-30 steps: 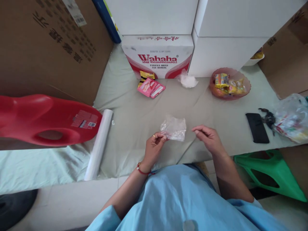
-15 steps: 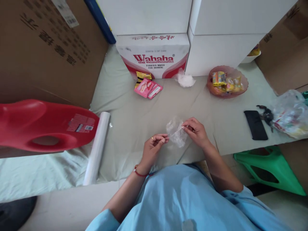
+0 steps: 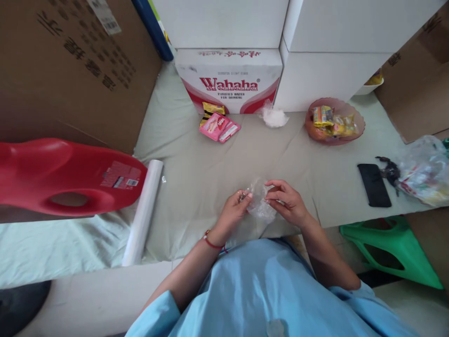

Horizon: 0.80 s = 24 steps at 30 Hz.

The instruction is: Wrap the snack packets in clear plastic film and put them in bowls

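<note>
A crumpled clear plastic bag (image 3: 260,202) is held low over the near part of the cloth-covered table, between my two hands. My left hand (image 3: 234,210), with a ring and a red bracelet at the wrist, pinches the bag's left side between thumb and curled fingers. On the other side, my right hand (image 3: 286,204) has its thumb and middle finger pinched at the bag's edge, while the index finger is lifted a little. What the bag may contain cannot be made out.
Pink and yellow snack packs (image 3: 219,125) and a white bundle in plastic (image 3: 274,117) lie by the Wahaba-style printed carton (image 3: 228,84). Right: a pink bowl (image 3: 310,133) of packets, a black phone (image 3: 373,185). Left: a plastic film roll (image 3: 143,213), a red jug (image 3: 87,164).
My left hand has moved right and closed more fully on the bag. My right hand has shifted slightly down, its index finger now raised. The view has shifted a little.
</note>
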Available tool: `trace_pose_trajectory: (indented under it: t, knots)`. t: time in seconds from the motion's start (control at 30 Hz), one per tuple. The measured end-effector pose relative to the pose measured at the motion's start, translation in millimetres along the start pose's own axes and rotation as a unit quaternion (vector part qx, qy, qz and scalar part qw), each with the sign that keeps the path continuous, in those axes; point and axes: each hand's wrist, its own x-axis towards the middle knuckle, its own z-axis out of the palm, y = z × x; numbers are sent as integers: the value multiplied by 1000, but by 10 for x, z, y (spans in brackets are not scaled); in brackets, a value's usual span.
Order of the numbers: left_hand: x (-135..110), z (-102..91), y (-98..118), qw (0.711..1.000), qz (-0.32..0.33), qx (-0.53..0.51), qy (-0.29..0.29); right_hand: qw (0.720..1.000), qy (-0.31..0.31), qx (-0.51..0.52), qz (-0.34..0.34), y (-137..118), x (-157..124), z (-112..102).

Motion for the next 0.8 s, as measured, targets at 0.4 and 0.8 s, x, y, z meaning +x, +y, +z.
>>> trace_pose_trajectory:
  t: [0.4, 0.8]
  knots:
    - [65, -333, -37, 968, 79, -104, 214, 991, 85, -102, -2, 180, -262, -233]
    - [-235, -593, 200, 852, 214, 348, 326, 991, 15, -132, -17, 33, -295, -79]
